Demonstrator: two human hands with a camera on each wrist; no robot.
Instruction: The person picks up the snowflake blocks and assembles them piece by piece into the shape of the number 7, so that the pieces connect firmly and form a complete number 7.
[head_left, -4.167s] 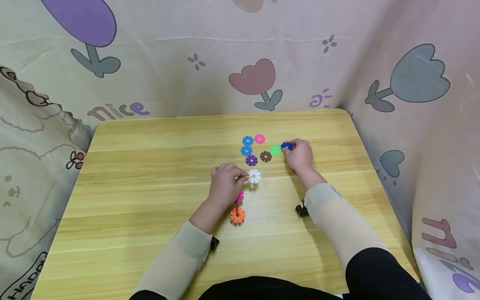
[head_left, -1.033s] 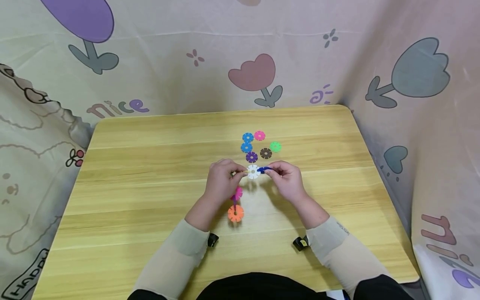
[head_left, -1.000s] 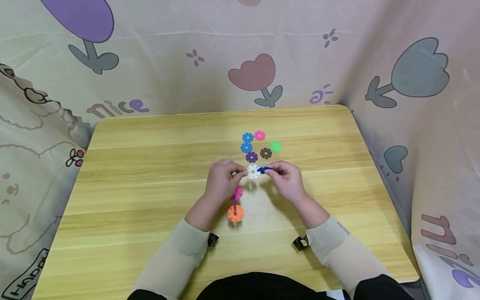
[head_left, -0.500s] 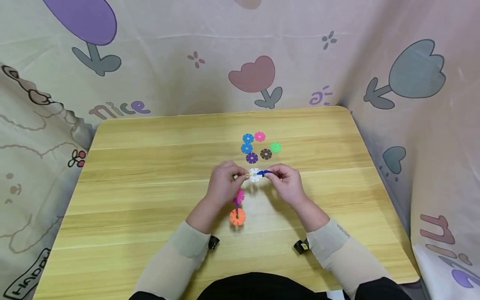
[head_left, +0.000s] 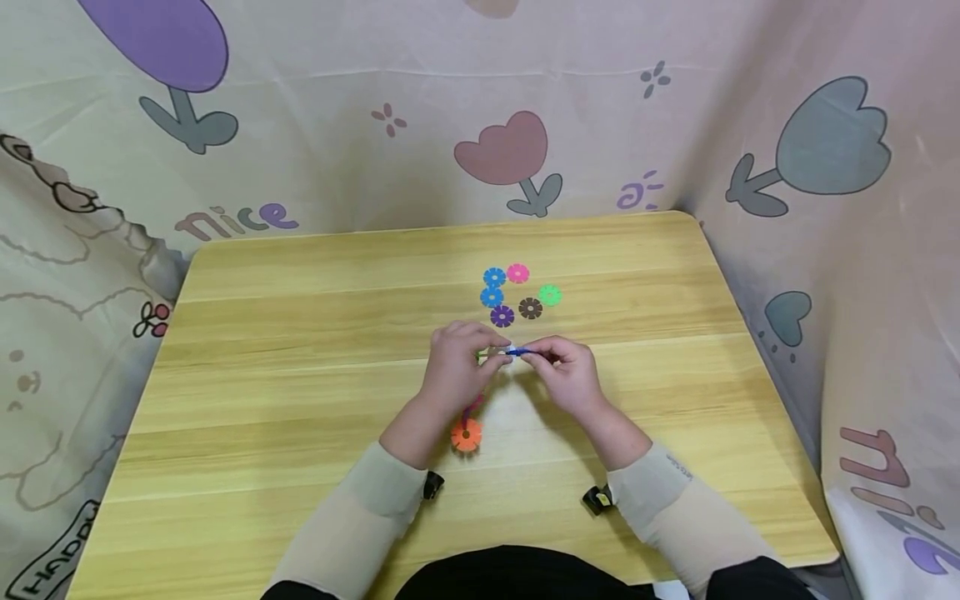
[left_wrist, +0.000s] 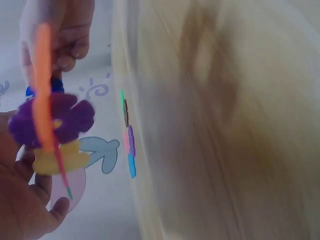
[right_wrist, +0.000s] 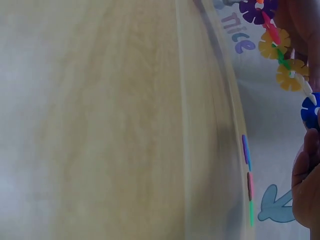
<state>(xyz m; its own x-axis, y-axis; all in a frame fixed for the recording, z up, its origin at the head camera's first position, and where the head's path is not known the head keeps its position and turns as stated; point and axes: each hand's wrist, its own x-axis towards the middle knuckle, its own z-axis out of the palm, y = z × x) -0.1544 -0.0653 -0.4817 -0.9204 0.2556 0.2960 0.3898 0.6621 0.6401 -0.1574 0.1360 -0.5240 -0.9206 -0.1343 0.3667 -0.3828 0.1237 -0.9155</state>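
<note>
Left hand [head_left: 453,367] pinches chain [right_wrist: 284,61], right hand [head_left: 572,379] blue disc [right_wrist: 305,113]; loose discs [head_left: 486,298] lie toward the bench's [head_left: 262,375] far edge; only the right-wrist view shows me two yellow discs [right_wrist: 268,49]

I see the right hand [right_wrist: 309,186] hold a blue disc [right_wrist: 307,111] against a chain [right_wrist: 284,61], off the table [right_wrist: 110,125] bearing loose discs [right_wrist: 250,186].

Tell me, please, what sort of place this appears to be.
It looks like a small indoor play or craft corner, though I cannot be sure: a wood-grain table, flower-printed cloth hung behind it, and a chain of colourful notched discs.
</note>
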